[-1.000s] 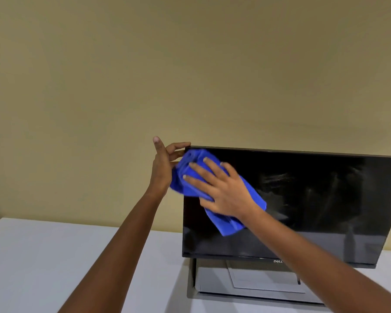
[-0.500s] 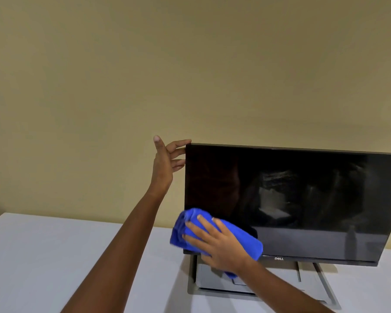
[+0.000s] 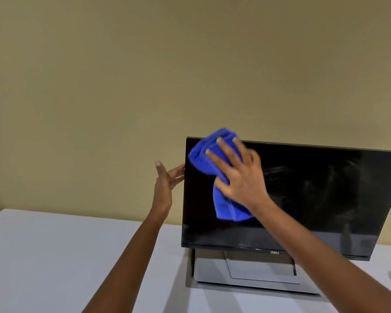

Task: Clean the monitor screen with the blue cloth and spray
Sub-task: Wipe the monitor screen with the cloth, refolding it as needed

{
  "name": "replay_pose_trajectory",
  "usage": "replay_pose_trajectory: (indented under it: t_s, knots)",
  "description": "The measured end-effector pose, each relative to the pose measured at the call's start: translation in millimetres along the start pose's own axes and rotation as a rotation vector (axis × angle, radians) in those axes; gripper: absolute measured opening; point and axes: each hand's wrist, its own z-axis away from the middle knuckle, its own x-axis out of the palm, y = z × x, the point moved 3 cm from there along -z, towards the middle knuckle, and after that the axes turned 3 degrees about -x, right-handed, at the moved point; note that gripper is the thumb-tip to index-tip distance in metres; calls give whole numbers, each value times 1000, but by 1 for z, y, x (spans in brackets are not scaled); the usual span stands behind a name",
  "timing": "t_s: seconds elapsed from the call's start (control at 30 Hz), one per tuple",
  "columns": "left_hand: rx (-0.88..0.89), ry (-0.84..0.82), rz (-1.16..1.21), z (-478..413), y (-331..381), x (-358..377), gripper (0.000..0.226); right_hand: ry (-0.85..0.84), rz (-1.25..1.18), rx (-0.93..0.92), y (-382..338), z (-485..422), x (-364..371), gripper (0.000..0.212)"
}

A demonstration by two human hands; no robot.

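Right hand (image 3: 239,177) spread flat, pressing bunched blue cloth (image 3: 212,159) to monitor screen (image 3: 314,195) upper left corner, left hand (image 3: 164,188) open, fingers at monitor's left edge, white desk (image 3: 54,256)

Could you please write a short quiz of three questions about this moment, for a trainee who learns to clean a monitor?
1. True or false: the right hand presses the blue cloth flat against the monitor screen.
2. Which corner of the screen is the cloth on? A) upper left B) lower right C) lower left
3. Fill in: the left hand has its fingers at the screen's ____ edge.

Key
1. True.
2. A.
3. Left; its fingers reach that edge, but a firm grip cannot be confirmed.
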Motion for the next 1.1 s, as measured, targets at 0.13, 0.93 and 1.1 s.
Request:
replay_pose_trajectory:
  t_s: [0.13, 0.93, 1.1]
  knots:
    - [-7, 19, -5, 16, -21, -4, 116, 43, -83, 202, 9, -18, 0, 61]
    - [-64, 180, 43, 16, -52, -6, 72, -50, 61, -112, 1, 42, 16, 63]
    - [-61, 185, 23, 17, -53, -7, 71, 54, -113, 268, 29, 6, 1, 64]
